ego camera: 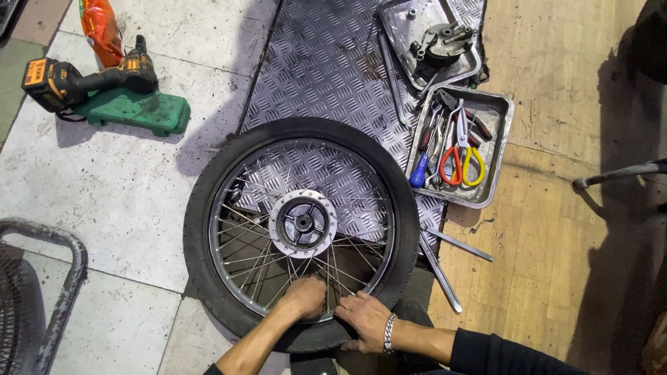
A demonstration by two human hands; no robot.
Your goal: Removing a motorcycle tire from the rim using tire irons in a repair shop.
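A spoked motorcycle wheel (303,223) with a black tyre (201,208) lies flat on the floor, its silver hub (303,223) facing up. My left hand (303,298) is closed over the rim and spokes at the wheel's near edge. Beside it, my right hand (365,319), with a metal bracelet at the wrist, presses on the tyre's inner edge next to the rim, fingers hooked at the bead. The two hands are almost touching.
Two metal tyre levers (441,274) lie by the wheel's right side. Beyond them is a steel tray of pliers and screwdrivers (495,149), and a second tray (396,28) holds a brake part. A cordless impact wrench (83,78) rests on a green case (135,111) at far left.
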